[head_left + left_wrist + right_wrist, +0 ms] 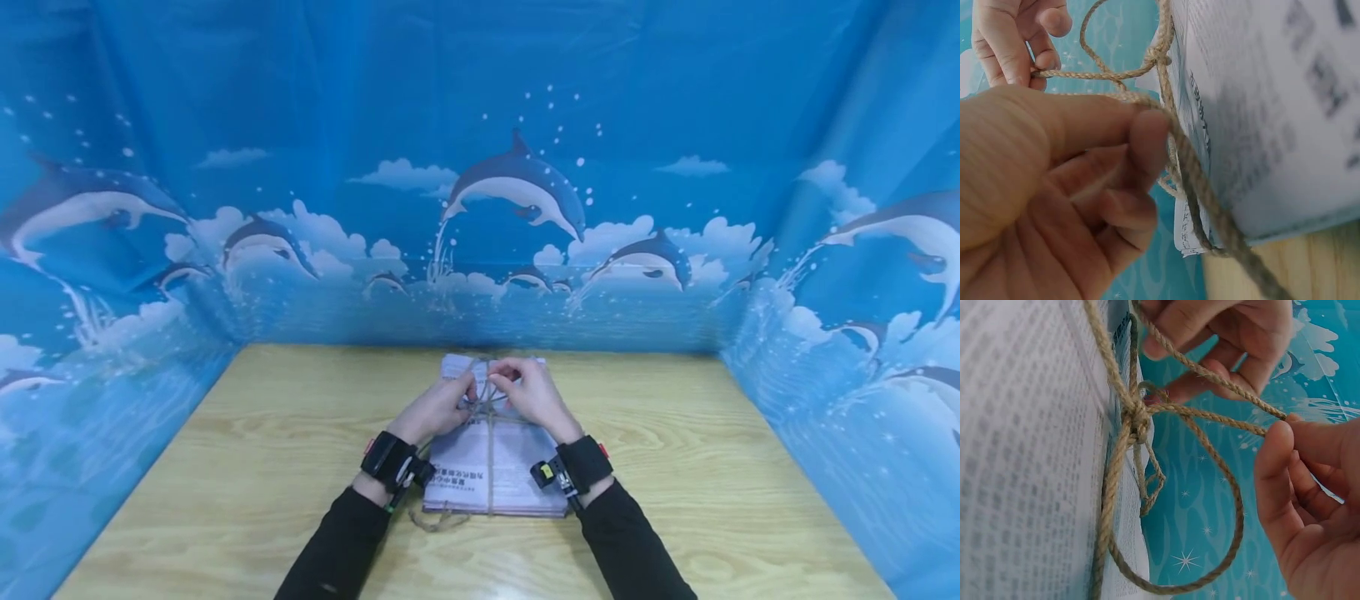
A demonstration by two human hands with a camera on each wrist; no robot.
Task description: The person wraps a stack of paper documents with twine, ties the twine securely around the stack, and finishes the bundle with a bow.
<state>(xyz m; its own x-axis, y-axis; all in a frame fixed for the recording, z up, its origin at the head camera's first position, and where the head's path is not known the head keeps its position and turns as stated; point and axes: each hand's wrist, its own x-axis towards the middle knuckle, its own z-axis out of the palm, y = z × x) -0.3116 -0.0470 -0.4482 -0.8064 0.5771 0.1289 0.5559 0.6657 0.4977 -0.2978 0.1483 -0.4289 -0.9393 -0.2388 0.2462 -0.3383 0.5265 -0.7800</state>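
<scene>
A flat stack of newspapers (525, 467) lies on the table, bound crosswise with brown twine (491, 467). Where the strands cross, a knot (1138, 419) sits against the top sheet. My left hand (444, 408) pinches a strand between thumb and forefinger left of the knot; its other fingers curl loosely in the left wrist view. My right hand (534, 396) pinches two strands together above the paper, as the right wrist view shows. One strand runs from the knot to these fingertips, the other comes from the left hand. A wide twine loop (1235, 531) hangs below them.
A loose twine end (438, 523) lies by the stack's near left corner. The wood-grain table (675, 467) extends on both sides. Blue sheeting with dolphins (517, 183) rises behind the table and along its sides. Each wrist wears a strapped camera.
</scene>
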